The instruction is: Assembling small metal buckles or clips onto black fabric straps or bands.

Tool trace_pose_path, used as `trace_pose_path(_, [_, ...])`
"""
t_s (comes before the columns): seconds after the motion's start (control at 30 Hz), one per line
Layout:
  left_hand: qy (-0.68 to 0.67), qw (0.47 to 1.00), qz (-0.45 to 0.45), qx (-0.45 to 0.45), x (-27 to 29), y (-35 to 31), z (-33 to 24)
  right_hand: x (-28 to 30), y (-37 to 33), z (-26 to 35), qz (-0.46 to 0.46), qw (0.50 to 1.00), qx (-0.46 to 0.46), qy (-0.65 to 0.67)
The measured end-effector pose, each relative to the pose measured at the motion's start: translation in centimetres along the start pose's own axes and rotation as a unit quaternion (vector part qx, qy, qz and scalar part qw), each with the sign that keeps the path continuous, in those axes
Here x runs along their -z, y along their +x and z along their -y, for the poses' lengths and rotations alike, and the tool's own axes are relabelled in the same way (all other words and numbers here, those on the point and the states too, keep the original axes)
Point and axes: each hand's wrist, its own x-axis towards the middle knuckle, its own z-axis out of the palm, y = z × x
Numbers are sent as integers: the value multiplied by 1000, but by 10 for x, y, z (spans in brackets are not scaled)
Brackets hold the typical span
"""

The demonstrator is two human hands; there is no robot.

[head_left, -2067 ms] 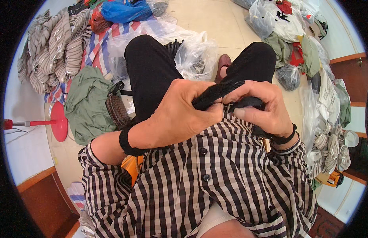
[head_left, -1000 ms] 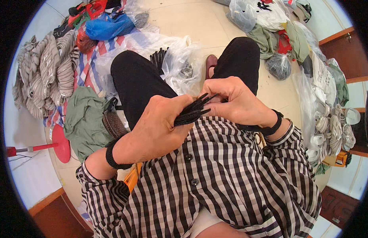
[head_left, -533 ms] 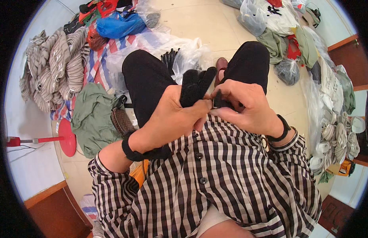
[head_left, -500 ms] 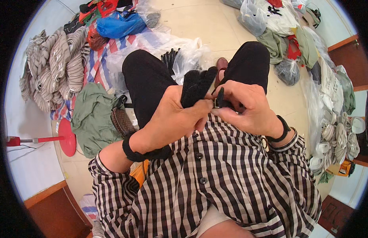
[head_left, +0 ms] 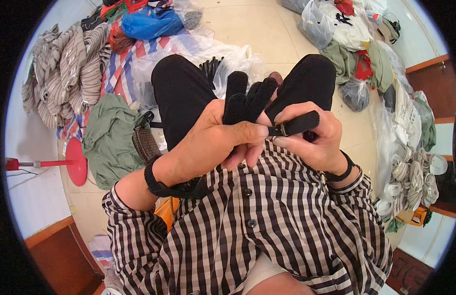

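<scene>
My left hand (head_left: 208,135) is closed round a black knitted glove (head_left: 243,101), whose fingers stick up above my fist. Its thumb presses on the end of a black strap (head_left: 304,122) beside the glove. With thumb and fingers, my right hand (head_left: 319,142) pinches the same strap near a small metal buckle (head_left: 282,129); the strap's rounded end points up to the right. Whether strap and glove are joined is hidden by my fingers. Dark bands circle my left wrist (head_left: 150,178) and my right wrist (head_left: 349,165). Both hands are above my lap.
Several black finger-shaped pieces (head_left: 210,68) lie by clear plastic past my left knee. Left are striped bundles (head_left: 73,64), green cloth (head_left: 110,142) and a red round-based stand (head_left: 77,162). Bags (head_left: 316,29) and pale footwear (head_left: 414,184) line the right side.
The strap has swung from upright to slanting right, showing more of its length. My right hand has turned with it, and the glove's fingers have spread apart.
</scene>
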Motion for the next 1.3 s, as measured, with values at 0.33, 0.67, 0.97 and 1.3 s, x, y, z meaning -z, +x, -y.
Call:
trace_pose_path(0.33, [-31,999,30,0,3,4,2,12,12,9,95,989,62,-92])
trace_pose_path(0.67, [-2,999,46,0,0,-1,3,12,3,14,106,993,-2,-45])
trace_pose_path(0.97, [13,998,55,21,-4,-6,-1,6,-11,7,9,999,-11,49])
trace_pose_path(1.3, [39,998,48,-9,-3,-8,-5,8,-1,10,37,998,7,57])
